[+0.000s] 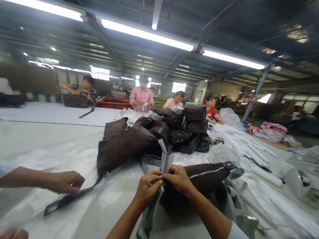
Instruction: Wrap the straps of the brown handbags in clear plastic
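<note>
My left hand [149, 187] and my right hand [180, 179] meet over the table, fingertips pinched together. Between them is a dark bag strap [149, 213] wrapped in clear plastic film. Below my left hand the strap hangs down to a metal buckle [143, 236]; a plastic-covered length [164, 152] rises above my fingers. Beside and partly behind my right forearm lies a dark brown bag [207, 173] with a pale zipper. Just beyond my hands another brown bag [128, 144] leans against a heap of similar bags [181, 131].
At left, a co-worker's hand [69, 182] touches a buckled strap [57, 204]. Right of me are a desk fan [224, 155], white rolls [267, 176] and plastic sheets [287, 209]. Several people stand across the table; one at far left handles a dark bag [76, 101].
</note>
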Tool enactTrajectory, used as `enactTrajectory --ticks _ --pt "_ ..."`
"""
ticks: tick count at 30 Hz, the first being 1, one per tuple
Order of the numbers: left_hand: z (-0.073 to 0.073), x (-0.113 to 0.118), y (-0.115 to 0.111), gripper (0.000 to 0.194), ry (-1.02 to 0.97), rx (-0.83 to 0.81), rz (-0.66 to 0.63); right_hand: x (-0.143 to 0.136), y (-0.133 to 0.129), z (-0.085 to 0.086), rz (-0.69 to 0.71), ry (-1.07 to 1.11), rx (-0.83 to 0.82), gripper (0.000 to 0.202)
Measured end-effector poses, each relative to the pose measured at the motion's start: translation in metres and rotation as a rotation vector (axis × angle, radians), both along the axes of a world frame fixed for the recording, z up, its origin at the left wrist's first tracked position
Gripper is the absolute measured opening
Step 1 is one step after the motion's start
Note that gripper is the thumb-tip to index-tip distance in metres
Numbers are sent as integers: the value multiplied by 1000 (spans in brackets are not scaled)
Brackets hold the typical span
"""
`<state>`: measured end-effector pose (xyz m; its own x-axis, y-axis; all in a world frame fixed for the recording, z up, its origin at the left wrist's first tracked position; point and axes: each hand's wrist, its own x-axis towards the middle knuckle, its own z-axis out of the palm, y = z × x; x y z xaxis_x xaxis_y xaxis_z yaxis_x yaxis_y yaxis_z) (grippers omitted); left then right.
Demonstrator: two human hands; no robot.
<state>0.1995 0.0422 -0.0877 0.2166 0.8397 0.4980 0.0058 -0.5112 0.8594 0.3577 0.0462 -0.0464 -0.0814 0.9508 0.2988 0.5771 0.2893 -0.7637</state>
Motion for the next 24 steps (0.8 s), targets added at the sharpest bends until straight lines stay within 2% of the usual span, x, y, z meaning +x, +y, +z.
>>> enactTrajectory --ticks 5,8,12,15,20,24 --pt "13 3 -12 18 293 285 75 5 10 -3 17 92 -151 14" --pt "18 4 -17 18 454 406 130 9 14 -1 72 99 -181 23" --pt "17 6 -20 20 606 500 227 19 17 2 263 100 -225 24" --pt "13 8 -21 20 579 508 260 24 19 0 348 85 -240 14" --pt "9 10 -20 20 491 514 279 25 18 -3 263 -87 -91 8" --pt "2 8 -15 18 361 440 232 23 14 0 318 -135 -7 6"
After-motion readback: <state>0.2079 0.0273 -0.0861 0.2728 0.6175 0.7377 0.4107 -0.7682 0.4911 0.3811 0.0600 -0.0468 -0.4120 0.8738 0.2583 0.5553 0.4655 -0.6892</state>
